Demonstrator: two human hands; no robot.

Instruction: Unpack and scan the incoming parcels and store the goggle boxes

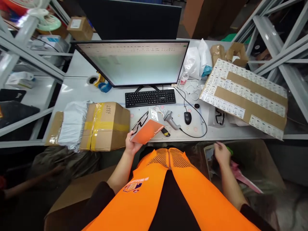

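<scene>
My left hand (pixel 131 145) grips an orange and grey box (pixel 147 129) at the desk's front edge, with a pair of black-framed glasses (pixel 139 122) lying on top of it. A grey barcode scanner (pixel 171 120) lies just right of the box on the desk mat. My right hand (pixel 221 153) reaches down below the desk edge into a cardboard bin (pixel 255 160) holding bags and pink wrapping; its fingers are curled and what they hold, if anything, is hidden.
A taped cardboard carton (pixel 107 125) and grey mailer bags (pixel 72 123) sit at the left. Monitor (pixel 132 62), keyboard (pixel 150 97) and mouse (pixel 187 117) stand in the middle. A cardboard sheet covered in labels (pixel 245 96) and another pair of glasses (pixel 219 116) lie right.
</scene>
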